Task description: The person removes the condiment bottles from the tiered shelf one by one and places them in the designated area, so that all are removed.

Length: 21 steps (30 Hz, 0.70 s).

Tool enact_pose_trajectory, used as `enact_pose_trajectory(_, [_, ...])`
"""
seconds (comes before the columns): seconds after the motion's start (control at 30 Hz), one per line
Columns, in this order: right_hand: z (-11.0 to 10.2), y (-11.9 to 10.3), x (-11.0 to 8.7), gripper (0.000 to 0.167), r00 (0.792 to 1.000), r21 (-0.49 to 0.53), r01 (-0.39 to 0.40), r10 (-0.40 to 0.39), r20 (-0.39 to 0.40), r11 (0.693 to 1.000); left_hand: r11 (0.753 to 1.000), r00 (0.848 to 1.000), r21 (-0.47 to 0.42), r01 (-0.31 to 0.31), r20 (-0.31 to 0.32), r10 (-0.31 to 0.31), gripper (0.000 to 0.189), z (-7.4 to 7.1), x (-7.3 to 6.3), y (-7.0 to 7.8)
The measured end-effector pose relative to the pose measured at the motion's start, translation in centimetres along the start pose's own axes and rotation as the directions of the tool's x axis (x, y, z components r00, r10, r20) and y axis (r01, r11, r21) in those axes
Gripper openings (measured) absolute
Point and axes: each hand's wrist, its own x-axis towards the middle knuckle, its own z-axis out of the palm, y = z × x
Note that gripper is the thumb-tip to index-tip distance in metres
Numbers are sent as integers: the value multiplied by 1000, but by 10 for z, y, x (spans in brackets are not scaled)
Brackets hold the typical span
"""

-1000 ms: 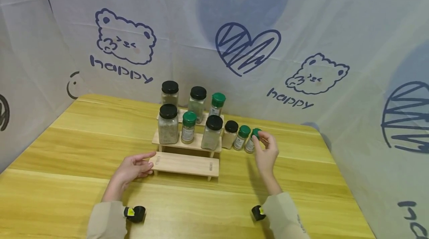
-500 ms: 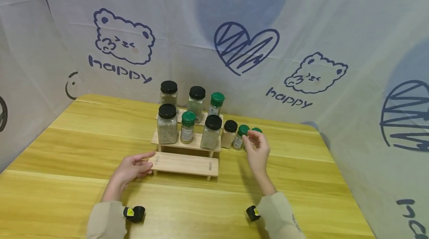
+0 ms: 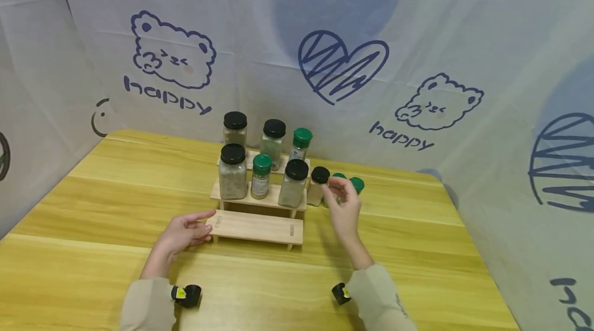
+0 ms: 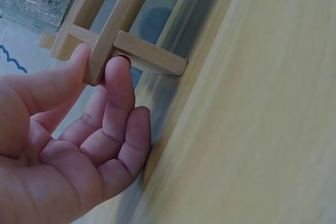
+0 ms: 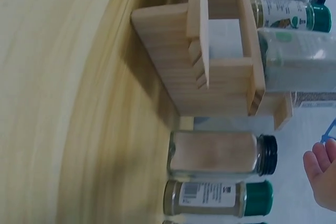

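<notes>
My left hand (image 3: 183, 235) holds the left end of the lowest shelf of a three-tier wooden spice rack (image 3: 257, 227). In the left wrist view, thumb and forefinger pinch the board's end (image 4: 100, 64). My right hand (image 3: 344, 212) hovers with loosely bent fingers and nothing in its grasp, overlapping the spice jars right of the rack in the head view. These are a black-capped jar (image 5: 215, 151) of pale powder, a green-capped jar (image 5: 210, 199) and another green-capped jar (image 3: 357, 184), partly hidden. In the right wrist view, the fingertips are apart from the jar caps.
On the middle shelf stand a large black-capped jar (image 3: 233, 176), a small green-capped jar (image 3: 261, 179) and another black-capped jar (image 3: 293, 186). The top shelf holds 3 more jars, including a green-capped one (image 3: 301, 140). A printed curtain (image 3: 260, 37) hangs behind the wooden table (image 3: 116, 176).
My right hand has moved left along the row of jars, from the rightmost green cap toward the black-capped jar, without taking any. My left hand has stayed on the rack.
</notes>
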Motion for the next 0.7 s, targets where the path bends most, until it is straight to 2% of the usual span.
enact_pose_trajectory(0.27, [13, -10, 2, 21, 997, 22, 25, -27, 75, 999, 1000, 1000, 23, 4, -9, -3, 45, 1, 1, 1])
enact_pose_trajectory(0.43, [21, -16, 6, 28, 991, 45, 25, -31, 129, 999, 1000, 1000, 27, 10, -11, -10, 45, 2, 0, 1])
enact_pose_trajectory(0.7, [30, -26, 11, 32, 981, -18, 76, -72, 182, 997, 999, 1000, 40, 25, -12, -25, 47, 2, 1, 0])
